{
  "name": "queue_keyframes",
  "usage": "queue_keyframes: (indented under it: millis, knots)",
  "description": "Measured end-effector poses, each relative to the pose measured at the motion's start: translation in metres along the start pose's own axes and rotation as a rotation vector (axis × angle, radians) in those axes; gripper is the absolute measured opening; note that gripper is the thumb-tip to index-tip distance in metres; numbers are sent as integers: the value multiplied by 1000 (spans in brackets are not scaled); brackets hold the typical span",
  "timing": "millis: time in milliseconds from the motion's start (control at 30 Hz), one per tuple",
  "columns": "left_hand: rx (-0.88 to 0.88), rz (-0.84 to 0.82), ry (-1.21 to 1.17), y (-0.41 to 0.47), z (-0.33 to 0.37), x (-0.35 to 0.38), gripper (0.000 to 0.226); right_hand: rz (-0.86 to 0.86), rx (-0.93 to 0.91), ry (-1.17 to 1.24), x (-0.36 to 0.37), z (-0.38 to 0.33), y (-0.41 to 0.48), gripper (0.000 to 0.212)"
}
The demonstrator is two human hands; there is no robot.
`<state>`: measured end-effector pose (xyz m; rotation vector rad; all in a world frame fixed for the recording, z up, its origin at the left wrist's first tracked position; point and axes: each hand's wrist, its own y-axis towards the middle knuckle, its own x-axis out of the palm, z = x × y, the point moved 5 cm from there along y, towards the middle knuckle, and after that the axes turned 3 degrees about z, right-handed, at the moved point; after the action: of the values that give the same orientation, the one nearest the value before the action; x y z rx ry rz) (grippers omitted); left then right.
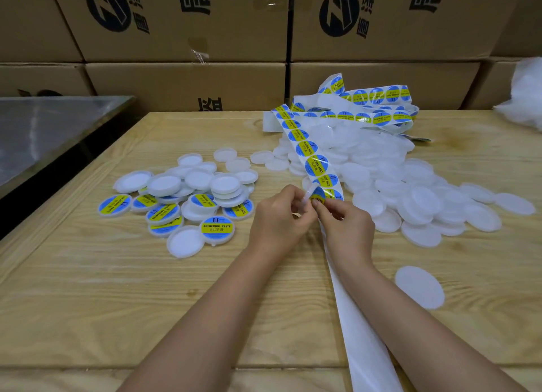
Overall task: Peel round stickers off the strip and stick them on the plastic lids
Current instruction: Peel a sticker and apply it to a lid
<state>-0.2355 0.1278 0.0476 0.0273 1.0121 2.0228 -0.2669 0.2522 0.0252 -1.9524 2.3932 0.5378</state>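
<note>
Head view: our left hand (281, 212) and right hand (341, 220) pinch the strip (315, 162) at one sticker (318, 198), beside the bare lids (410, 192); we'd peel slowly, edge first.

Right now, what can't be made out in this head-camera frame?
- Sticker being peeled: mostly covered by the fingertips of the left hand and right hand.
- Sticker strip: cut off by the bottom edge.
- Smaller print on stickered lids: too small.
- White material, far right: cut off, unidentifiable.
</note>
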Motion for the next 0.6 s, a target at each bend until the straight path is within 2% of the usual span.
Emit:
queue_keyframes:
  millis: [67,133,167,267,300,367,433,600]
  knots:
    - [-27,18,-18,1,0,-1,10,-18,36,-5,-1,3,1,27]
    - [-93,33,-57,1,-3,-3,6,-43,72,6,-1,5,3,31]
    - [-165,33,-103,1,-6,-3,7,-62,77,33,0,5,3,31]
    - [-477,9,-366,-1,-20,1,17,-123,105,169,5,5,3,51]
    - [-562,1,-457,-1,-22,3,16,-141,93,190,6,4,3,47]
    - [-690,-22,-617,-2,-24,8,13,-189,31,190,9,-1,0,25]
    - [-758,-58,-706,-3,-26,11,12,-204,-3,190,9,-3,-1,14]
    - [-803,-146,-835,-3,-27,13,12,-136,-16,187,5,-1,2,10]
